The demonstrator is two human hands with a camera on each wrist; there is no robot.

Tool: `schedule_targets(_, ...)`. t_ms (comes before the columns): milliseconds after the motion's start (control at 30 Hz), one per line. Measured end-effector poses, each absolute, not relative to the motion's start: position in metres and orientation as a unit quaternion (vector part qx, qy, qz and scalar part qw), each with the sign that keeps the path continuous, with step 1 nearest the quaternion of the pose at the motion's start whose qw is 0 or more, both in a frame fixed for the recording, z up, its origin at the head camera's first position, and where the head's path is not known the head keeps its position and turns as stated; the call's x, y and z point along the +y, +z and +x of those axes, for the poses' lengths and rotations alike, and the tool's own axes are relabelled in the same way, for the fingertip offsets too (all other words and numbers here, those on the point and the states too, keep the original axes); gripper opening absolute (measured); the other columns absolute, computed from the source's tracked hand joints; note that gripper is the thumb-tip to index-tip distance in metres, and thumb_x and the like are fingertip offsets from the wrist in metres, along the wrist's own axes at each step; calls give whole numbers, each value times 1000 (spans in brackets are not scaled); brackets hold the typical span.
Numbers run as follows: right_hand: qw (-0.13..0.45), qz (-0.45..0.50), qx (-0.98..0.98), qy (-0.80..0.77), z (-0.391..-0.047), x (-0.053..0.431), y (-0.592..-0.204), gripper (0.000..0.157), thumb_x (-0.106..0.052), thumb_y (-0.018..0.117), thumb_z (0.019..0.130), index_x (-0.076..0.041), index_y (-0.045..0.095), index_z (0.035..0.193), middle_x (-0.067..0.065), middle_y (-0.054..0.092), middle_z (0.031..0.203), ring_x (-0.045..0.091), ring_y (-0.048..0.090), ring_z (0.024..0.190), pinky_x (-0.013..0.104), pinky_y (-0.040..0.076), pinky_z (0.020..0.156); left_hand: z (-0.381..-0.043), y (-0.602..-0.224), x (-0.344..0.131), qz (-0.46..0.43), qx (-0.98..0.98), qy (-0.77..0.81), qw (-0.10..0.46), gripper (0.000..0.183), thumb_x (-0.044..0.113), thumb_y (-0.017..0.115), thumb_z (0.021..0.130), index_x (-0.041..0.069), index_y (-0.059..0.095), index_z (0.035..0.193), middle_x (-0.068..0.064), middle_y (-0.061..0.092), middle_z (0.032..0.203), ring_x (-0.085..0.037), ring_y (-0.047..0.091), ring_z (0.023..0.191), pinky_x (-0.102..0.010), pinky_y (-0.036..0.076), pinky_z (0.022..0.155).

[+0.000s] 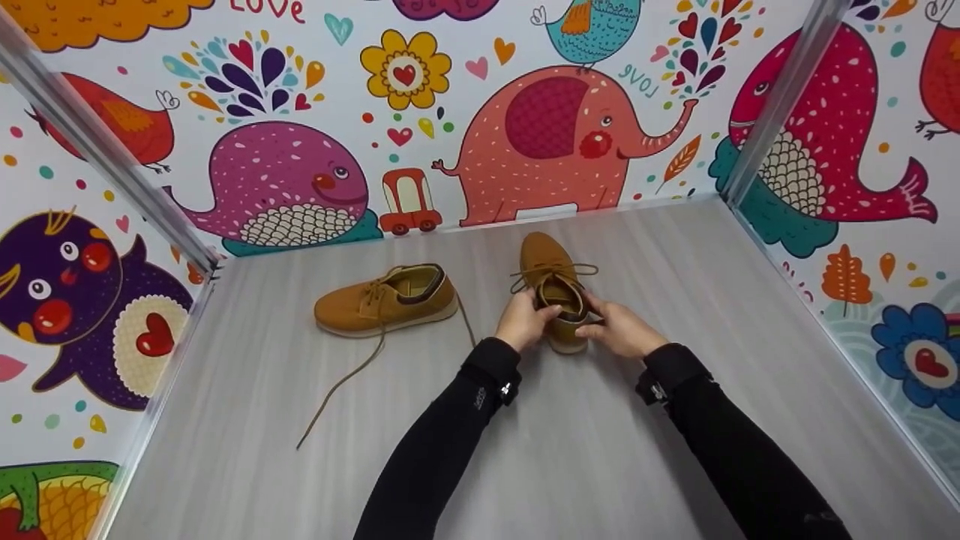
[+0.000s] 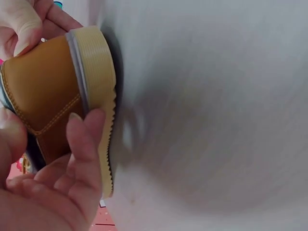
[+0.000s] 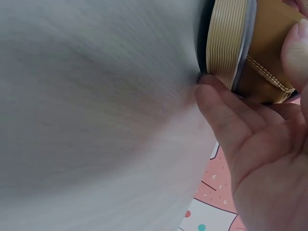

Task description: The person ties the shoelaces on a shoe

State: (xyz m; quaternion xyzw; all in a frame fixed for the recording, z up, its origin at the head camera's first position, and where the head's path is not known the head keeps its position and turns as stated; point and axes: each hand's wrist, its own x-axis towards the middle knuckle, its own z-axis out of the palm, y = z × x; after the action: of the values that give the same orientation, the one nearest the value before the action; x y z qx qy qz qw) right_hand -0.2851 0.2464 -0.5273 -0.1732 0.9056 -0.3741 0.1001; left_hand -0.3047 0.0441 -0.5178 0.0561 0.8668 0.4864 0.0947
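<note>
Brown at the heel, a shoe [image 1: 551, 279] is grasped from two sides — by the left hand [image 1: 526, 321] at eight o'clock and by the right hand [image 1: 616, 328] at four. The left thumb is set on the rim, the right thumb against the heel, and the fingers of each are laid along the sides. Its toe is pointed towards twelve, and its laces [image 1: 583, 268] are spread out to both sides. Black sleeves [image 1: 435, 442] are worn down to the wrists. At nine o'clock, well apart, a matching shoe [image 1: 356, 309] is stood upright on the grey floor [image 1: 247, 390]; a loose lace [image 1: 340, 390] is trailed from it towards seven. At twelve, the wall [image 1: 517, 22] is covered with cartoon animals — an elephant [image 1: 555, 169] among them.
</note>
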Motion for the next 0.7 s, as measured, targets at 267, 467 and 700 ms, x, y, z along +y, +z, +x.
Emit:
schedule_targets(267, 104, -169, 907, -371, -282, 244, -529, 82, -29, 66, 96, 9, 19, 152, 32, 35, 147, 45, 36, 135, 53, 31, 109, -306, -524, 37, 65, 863, 489, 107, 43, 30, 66, 96, 4, 60, 130, -9, 65, 122, -19, 61, 107, -32, 49, 89)
schedule_targets(467, 71, -140, 909, -386, -269, 245, -523, 76, -33, 66, 97, 5, 29, 151, 29, 42, 145, 41, 44, 132, 52, 37, 106, -307, -516, 5, 53, 882, 459, 91, 51, 45, 61, 97, 6, 63, 130, -9, 70, 109, -22, 68, 78, -32, 53, 75)
schedule_targets(700, 30, -127, 909, -395, -250, 245, -513, 47, -21, 62, 99, 5, 53, 138, 23, 59, 132, 35, 65, 106, 48, 51, 89, -302, -511, -60, -39, 862, 504, -27, 35, 33, 55, 103, 1, 61, 114, -10, 69, 95, -23, 64, 86, -36, 50, 79)
